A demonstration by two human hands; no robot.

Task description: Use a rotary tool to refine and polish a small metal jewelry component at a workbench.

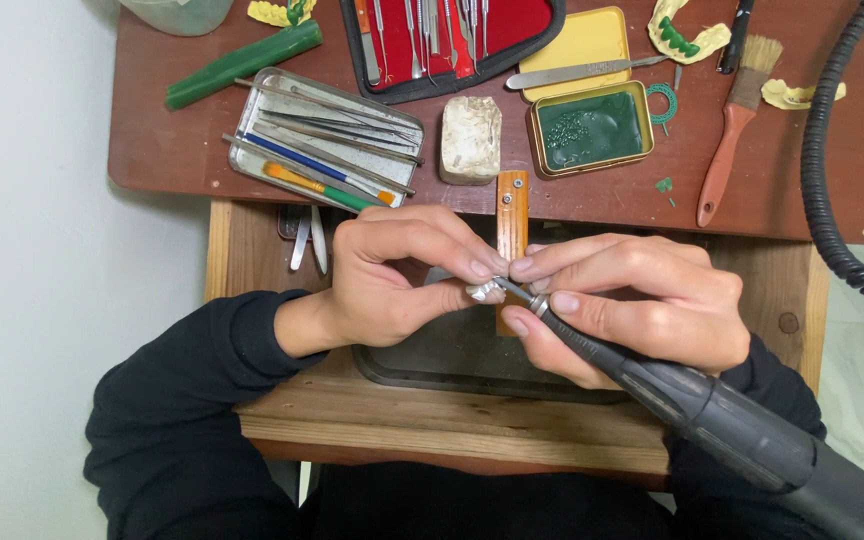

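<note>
The small silver piece [483,291] sits at mid-frame, pinched between the thumb and fingertips of the left hand [402,275], just in front of the wooden peg [512,225] that juts from the bench [812,190] edge toward the person. The handpiece [692,400] lies on a diagonal, its long axis running from the lower right up to the left, its thin metal tip pointing up-left and touching the piece. The right hand [642,305] is closed around the handpiece near its nose, fingers meeting those of the left hand. Below the hands lies a dark tray [452,355] set in a wooden shelf, with open room to either side. Behind the peg, on the bench, stand a white block [471,139], a tin of tools [327,140], a green tin [590,128] and a brush [735,125]. A ribbed hose [822,170] curves down the right edge.
</note>
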